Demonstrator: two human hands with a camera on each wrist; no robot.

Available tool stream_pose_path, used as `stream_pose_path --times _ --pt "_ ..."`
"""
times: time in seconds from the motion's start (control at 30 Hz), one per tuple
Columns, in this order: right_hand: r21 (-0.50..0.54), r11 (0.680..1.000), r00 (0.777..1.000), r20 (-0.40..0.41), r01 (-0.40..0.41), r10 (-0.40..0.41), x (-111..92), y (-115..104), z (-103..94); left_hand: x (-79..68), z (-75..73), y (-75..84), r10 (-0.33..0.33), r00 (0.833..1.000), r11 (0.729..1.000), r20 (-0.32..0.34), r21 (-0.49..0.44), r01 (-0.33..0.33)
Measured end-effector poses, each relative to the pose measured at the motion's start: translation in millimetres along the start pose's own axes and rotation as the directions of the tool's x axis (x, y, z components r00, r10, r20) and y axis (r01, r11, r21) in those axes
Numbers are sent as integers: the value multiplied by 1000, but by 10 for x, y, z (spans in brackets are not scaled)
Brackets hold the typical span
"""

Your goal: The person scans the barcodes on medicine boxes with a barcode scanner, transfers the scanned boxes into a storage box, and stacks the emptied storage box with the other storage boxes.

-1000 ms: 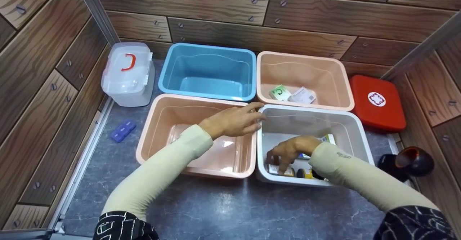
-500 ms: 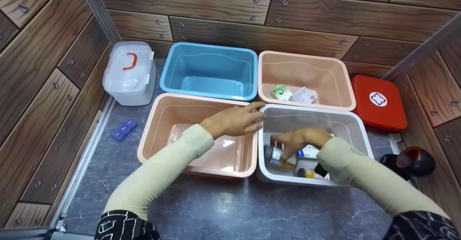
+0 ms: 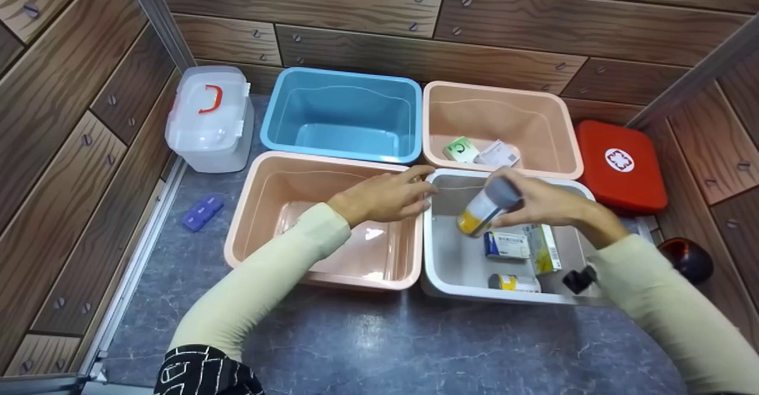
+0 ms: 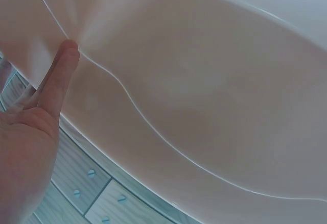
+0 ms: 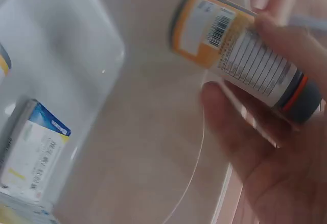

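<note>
My right hand grips a medicine bottle with a white-and-yellow label and a grey cap. It tilts over the white bin, cap end up. In the right wrist view the bottle shows a barcode and a printed table, with fingers and thumb around its cap end. Below it in the bin lie a blue-and-white medicine box, a green-and-yellow box and another yellow-labelled bottle. My left hand rests over the front peach bin, its fingertips at the rims between the two bins.
Behind stand a blue bin and a second peach bin holding a green-and-white box and a white box. A clear lidded case and purple pill organizer sit left. A red first-aid case lies right.
My right hand has lifted the bottle from the white bin's front left corner, up and toward the back rim. The boxes beneath have come into view. My left hand has stayed in place.
</note>
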State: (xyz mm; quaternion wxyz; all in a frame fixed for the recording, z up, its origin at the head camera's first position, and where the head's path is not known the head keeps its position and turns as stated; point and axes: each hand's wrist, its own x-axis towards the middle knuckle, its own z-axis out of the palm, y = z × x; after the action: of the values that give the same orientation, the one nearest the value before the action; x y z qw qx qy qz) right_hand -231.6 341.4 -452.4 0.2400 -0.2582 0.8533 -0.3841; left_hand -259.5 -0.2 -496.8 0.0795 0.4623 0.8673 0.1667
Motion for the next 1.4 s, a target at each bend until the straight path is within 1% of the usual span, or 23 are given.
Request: stream_pose_path --times 0.07,0.13,0.23,0.3,0.43,0.5,0.57,0.7,0.8,0.83,0.9,0.97,1.0,1.03,1.07,1.1,1.13,1.2,1.23,1.27,1.33,1.37,1.4 --pt "-2 1000 998 -69 10 -10 -96 28 -62 -4 -5 0 -4 1000 1000 2 -3 4" --pt "9 1000 994 -111 16 -15 -192 44 -116 -11 -10 1 -5 1000 1000 4 -5 5" --pt "52 999 987 -161 11 -2 -335 54 -178 -16 -13 2 -7 1000 1000 5 -7 7" --pt "85 996 978 -208 0 17 -426 50 -207 -18 -16 3 -8 1000 1000 6 -12 8" --pt "120 992 951 -303 -32 67 -593 59 -249 -23 -24 6 -13 1000 1000 4 -14 13" --pt "128 991 939 -336 -40 81 -662 78 -266 -28 -26 6 -14 1000 1000 0 -9 14" --pt "114 993 926 -372 -31 72 -726 105 -281 -31 -26 6 -12 1000 1000 -4 -7 12" --pt "104 994 897 -441 23 25 -874 182 -314 -30 -17 5 -7 1000 1000 -7 -13 7" --pt "175 982 859 -512 73 27 -1006 261 -324 -26 -12 7 -4 1000 1000 -6 -19 4" --pt "225 970 841 -539 93 45 -1053 295 -323 -25 -11 7 -3 1000 1000 -6 -20 3" --pt "315 940 790 -605 129 94 -1145 374 -316 -25 -13 8 -2 1000 1000 -7 -20 2" --pt "363 921 719 -677 143 155 -1240 465 -309 -25 -15 9 -3 1000 1000 -8 -21 3" --pt "401 900 683 -706 170 185 -1287 518 -304 -25 -16 10 -4 1000 1000 -9 -21 3" --pt "438 877 641 -734 197 223 -1333 569 -298 -26 -17 11 -4 1000 1000 -8 -20 4" --pt "464 861 597 -757 206 266 -1380 616 -291 -27 -19 13 -6 1000 1000 -7 -17 6" --pt "499 838 556 -771 222 311 -1430 663 -280 -27 -20 14 -6 1000 1000 -7 -17 6" --pt "538 805 521 -776 251 356 -1477 714 -268 -27 -20 15 -7 1000 1000 -7 -16 7" --pt "618 700 467 -767 357 439 -1560 815 -225 -27 -19 15 -9 1000 1000 -4 -15 9" --pt "651 663 453 -749 371 483 -1608 864 -198 -27 -19 15 -9 1000 1000 -3 -13 9" --pt "685 611 453 -725 397 519 -1655 916 -166 -26 -18 15 -8 1000 1000 -2 -15 8" --pt "734 497 468 -678 462 567 -1730 1030 -87 -23 -17 14 -6 1000 1000 -2 -17 6" --pt "752 447 474 -655 485 588 -1761 1083 -42 -22 -15 14 -6 1000 1000 -2 -18 6" --pt "770 405 481 -629 493 611 -1791 1133 5 -20 -14 13 -6 1000 1000 -2 -19 6"
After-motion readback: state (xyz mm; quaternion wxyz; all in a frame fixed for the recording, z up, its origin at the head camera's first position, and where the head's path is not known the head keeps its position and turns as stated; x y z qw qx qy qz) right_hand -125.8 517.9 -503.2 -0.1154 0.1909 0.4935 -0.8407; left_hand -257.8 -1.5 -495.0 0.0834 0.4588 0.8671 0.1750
